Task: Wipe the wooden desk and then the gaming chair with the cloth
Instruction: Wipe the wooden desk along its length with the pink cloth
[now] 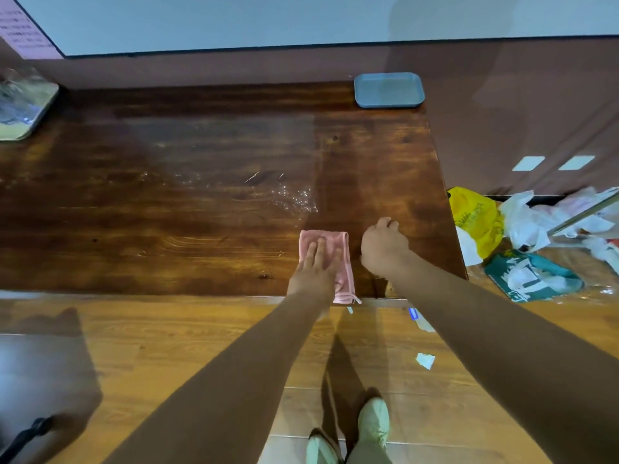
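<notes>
A folded pink cloth [338, 244] lies near the front edge of the dark wooden desk [167, 212], slightly overhanging it. My left hand [316, 269] presses flat on the cloth with straight fingers. Just right of the cloth, my right hand [383, 247] rests on the desk with its fingers curled, holding nothing that I can see. Small wet droplets [294, 197] glisten on the desk beyond the cloth. The gaming chair is only partly visible as a dark shape [40, 380] at the lower left.
A blue tray [388, 90] sits at the desk's back right corner. A glass-like item on a tray [20, 105] stands at the far left. Plastic bags and litter [522, 236] pile on the floor right of the desk. My feet [355, 433] stand on wooden flooring.
</notes>
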Demonstrator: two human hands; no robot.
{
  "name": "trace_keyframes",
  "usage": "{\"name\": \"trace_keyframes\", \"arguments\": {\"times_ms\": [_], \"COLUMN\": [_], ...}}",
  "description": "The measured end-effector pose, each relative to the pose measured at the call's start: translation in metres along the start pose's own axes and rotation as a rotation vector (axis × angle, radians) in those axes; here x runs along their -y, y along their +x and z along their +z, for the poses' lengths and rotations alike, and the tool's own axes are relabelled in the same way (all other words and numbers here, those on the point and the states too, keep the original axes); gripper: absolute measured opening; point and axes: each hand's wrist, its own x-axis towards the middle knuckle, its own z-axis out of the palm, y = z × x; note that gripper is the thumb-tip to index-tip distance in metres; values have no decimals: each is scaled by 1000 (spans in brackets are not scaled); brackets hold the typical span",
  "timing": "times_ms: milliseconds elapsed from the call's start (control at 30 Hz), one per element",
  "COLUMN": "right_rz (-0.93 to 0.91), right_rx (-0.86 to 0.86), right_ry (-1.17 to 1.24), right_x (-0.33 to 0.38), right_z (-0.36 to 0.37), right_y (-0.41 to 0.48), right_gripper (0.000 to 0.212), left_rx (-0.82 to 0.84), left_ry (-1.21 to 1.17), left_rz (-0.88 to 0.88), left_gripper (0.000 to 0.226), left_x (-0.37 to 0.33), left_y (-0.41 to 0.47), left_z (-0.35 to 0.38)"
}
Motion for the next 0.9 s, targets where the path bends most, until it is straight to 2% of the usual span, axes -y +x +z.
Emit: {"name": "trace_keyframes", "arguments": {"times_ms": [67,100,200,400,500,600,733,900], "right_rz": [-74,-113,-182,-210,-228,-231,-237,-177], "right_rx": [-82,-116,-23,59,107,80,94,68], "right_ry": [-77,-87,-11,57,93,49,85,96], "right_x": [0,-1,2,-3,-8,-6,-5,1], "right_z": [-11,-12,-8,-3,-5,-3,-10,-11], "right_y": [1,4,15,28,31,25,19,13], "right_gripper": [58,62,80,90,108,127,130,125], "left_rx": [-16,-22,15,10,15,6,-19,26], "left_ry": [9,5,-29,-34,-34,-36,-1,-31], "left_rz": [2,6,23,13,6,22,17,9], "left_gripper": [102,100,95,101,92,88,103,103], "left_x": [-2,-1,1,20,25,25,17,7], "left_y": [-12,-13,-2,54,77,77,47,22], "left_z": [8,7,-2,-37,-51,-56,-38,-17]}}
